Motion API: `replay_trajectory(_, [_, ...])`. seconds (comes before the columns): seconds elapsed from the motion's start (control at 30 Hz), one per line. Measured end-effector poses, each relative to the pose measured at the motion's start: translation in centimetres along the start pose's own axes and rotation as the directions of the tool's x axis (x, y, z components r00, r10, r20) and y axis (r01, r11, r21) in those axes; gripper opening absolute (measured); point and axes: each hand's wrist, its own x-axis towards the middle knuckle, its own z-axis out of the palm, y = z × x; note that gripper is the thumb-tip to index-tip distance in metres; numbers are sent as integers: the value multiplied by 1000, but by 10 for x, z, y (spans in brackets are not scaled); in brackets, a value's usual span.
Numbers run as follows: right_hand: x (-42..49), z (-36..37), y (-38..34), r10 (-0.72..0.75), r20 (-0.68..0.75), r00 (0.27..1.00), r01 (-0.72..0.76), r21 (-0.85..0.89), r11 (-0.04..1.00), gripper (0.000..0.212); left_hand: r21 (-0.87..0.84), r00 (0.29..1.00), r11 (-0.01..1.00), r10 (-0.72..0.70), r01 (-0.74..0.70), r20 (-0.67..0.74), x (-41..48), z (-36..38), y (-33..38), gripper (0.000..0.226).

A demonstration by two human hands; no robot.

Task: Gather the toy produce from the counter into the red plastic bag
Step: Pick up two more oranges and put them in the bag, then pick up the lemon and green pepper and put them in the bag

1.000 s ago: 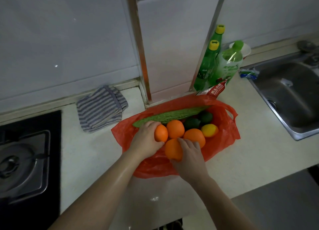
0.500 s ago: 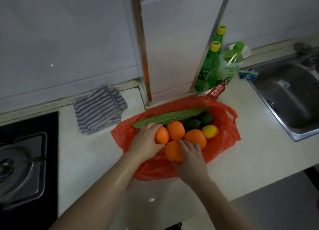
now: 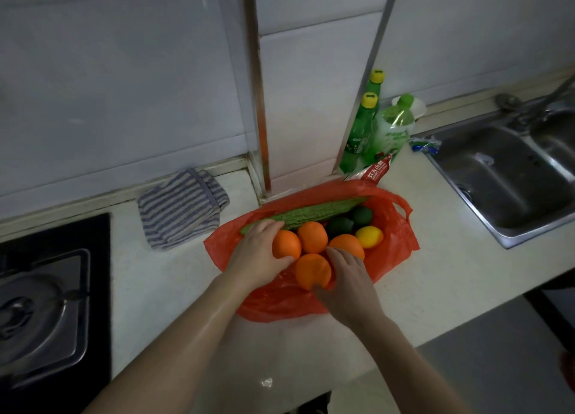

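Note:
A red plastic bag (image 3: 395,242) lies spread flat on the pale counter with the toy produce resting on it. At its far side lies a long green bitter gourd (image 3: 311,213). Several oranges sit in front of it, with two dark green fruits (image 3: 340,226) and a yellow lemon (image 3: 369,237) to the right. My left hand (image 3: 255,255) cups the leftmost orange (image 3: 286,244). My right hand (image 3: 350,278) wraps around the nearest orange (image 3: 312,271) from the right.
A striped cloth (image 3: 180,206) lies left of the bag. Green bottles (image 3: 364,127) stand against the wall behind it. A steel sink (image 3: 510,177) is at the right, a black gas hob (image 3: 43,301) at the left. The counter edge (image 3: 466,326) runs near me.
Both hands stay on the same two oranges. The view has shifted slightly; the produce has barely moved.

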Motion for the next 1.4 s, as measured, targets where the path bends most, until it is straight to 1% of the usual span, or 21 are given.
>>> replay_trajectory(0.17, [-5,-22,-9,-48,-67,997,44,-65,997,68,57,999,998,19,-17,-29,-13,-20,3,77])
replay_trajectory(0.27, [-8,-40,-16,-48,-92,995,39,-105,994,70,87,997,995,48,-42,-59,-22,-37,8,77])
replay_trajectory(0.43, [-18,-79,-32,-84,-148,985,59,-170,984,63,180,986,982,79,-52,-146,-45,-71,24,73])
replay_trajectory(0.5, [-23,-94,-36,-113,-166,980,81,-189,979,63,197,978,979,85,-47,-189,-57,-83,33,69])
replay_trajectory(0.57, [-30,-109,-39,-142,-193,971,106,-187,977,63,213,963,976,104,-50,-248,-69,-95,43,64])
replay_trajectory(0.7, [-46,-138,-37,-220,-268,938,171,-194,966,54,229,928,972,126,-45,-351,-94,-113,66,57])
replay_trajectory(0.83, [-66,-165,-36,-286,-313,906,226,-216,950,47,234,904,972,105,-5,-414,-123,-123,95,53])
replay_trajectory(0.97, [-85,-181,-33,-342,-313,886,253,-290,923,48,264,879,964,103,27,-466,-155,-127,116,46])
replay_trajectory(1.03, [-92,-186,-34,-350,-303,886,263,-293,919,48,270,859,962,99,48,-503,-172,-128,119,42])
replay_trajectory(1.1, [-100,-191,-37,-356,-295,887,272,-288,918,46,262,853,962,74,75,-516,-188,-128,115,44])
replay_trajectory(1.23, [-112,-194,-51,-385,-289,877,298,-303,905,44,300,846,941,29,156,-532,-213,-129,100,57])
replay_trajectory(1.4, [-128,-186,-79,-414,-300,859,326,-302,896,42,329,846,923,7,199,-533,-245,-142,82,67])
